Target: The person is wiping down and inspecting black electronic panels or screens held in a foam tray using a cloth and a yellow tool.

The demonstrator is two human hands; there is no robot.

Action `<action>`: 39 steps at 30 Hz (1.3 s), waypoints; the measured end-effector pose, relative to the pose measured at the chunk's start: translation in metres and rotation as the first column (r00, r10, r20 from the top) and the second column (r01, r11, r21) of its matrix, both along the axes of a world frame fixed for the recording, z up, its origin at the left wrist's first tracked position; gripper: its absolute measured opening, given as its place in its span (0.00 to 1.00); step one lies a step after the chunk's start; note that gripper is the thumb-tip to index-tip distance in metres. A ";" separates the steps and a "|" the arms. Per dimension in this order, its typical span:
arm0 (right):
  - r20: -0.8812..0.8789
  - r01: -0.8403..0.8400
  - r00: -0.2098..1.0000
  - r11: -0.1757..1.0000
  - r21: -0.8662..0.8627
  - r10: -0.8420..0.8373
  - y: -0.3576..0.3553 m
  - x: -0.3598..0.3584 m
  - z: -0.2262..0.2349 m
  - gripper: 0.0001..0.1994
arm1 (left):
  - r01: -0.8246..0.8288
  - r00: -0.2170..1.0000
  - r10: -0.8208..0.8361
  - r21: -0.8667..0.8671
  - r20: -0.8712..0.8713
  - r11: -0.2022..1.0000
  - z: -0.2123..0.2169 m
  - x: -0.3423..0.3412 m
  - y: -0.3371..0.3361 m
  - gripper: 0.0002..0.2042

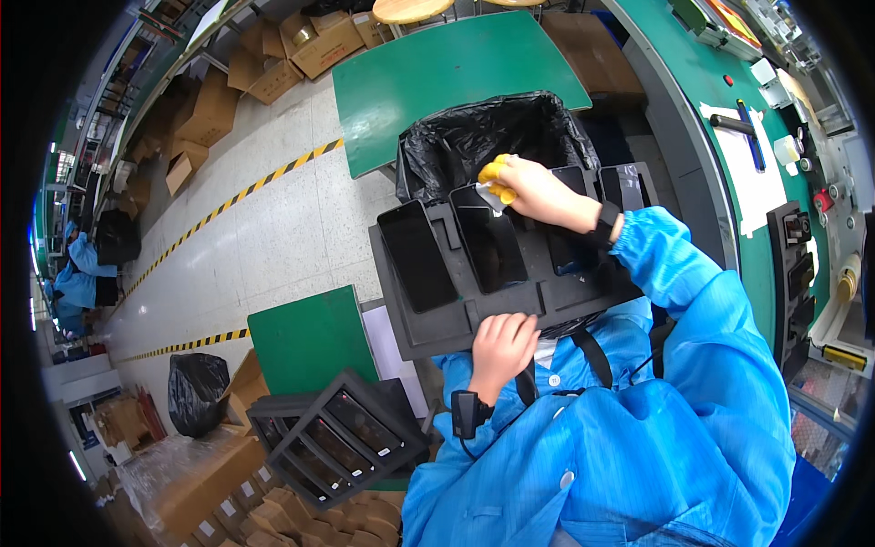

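A black tray (415,339) lies in front of me, with several dark phone-like panels in its slots. My right hand (538,193), with yellow covers on its fingertips, is closed round a small white wipe (495,202). It presses the wipe near the top of the second glossy panel (492,246) from the left. Another dark panel (417,257) lies in the left slot. Behind my right forearm a third panel (572,253) is partly hidden. My left hand (504,351) grips the tray's near edge, fingers bent over it.
A bin lined with a black bag (428,150) stands just beyond the tray. Further off is a green table (456,68). More loaded black trays (342,438) are stacked at lower left by a green surface (310,337). A green workbench (747,246) runs along the right.
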State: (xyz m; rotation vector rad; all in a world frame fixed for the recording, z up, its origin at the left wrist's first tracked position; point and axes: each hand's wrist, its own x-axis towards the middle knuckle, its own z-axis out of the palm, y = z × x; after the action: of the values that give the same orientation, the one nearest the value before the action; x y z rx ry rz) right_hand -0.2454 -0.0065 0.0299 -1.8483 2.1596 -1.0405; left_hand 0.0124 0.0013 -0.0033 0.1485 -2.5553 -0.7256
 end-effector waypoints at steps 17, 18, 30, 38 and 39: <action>-0.096 -0.160 0.982 0.987 0.020 0.161 -0.001 0.046 0.009 0.08 | -0.358 0.933 0.359 -0.027 0.037 0.933 -0.021 0.042 -0.003 0.17; -0.101 -0.154 0.981 0.983 0.096 0.164 0.000 0.051 0.007 0.07 | -0.357 0.933 0.357 -0.025 0.031 0.934 -0.022 0.041 -0.003 0.17; 0.046 -0.182 0.983 0.980 0.086 0.179 0.031 0.053 0.004 0.11 | -0.364 0.931 0.364 -0.026 0.022 0.931 -0.026 0.042 -0.003 0.16; -0.001 -0.331 0.941 0.919 0.216 0.339 0.039 0.098 -0.021 0.08 | -0.355 0.935 0.355 -0.018 0.014 0.935 -0.026 0.040 -0.002 0.16; 0.002 -0.369 0.926 0.903 0.220 0.378 0.045 0.102 -0.023 0.08 | -0.355 0.935 0.356 -0.017 0.013 0.935 -0.026 0.040 -0.002 0.16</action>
State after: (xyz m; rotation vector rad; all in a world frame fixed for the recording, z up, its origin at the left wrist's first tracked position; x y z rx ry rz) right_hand -0.1433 0.0387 0.0067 -2.0748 1.7480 -0.6629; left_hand 0.0523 -0.0006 -0.0294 0.5978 -2.4500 -0.5652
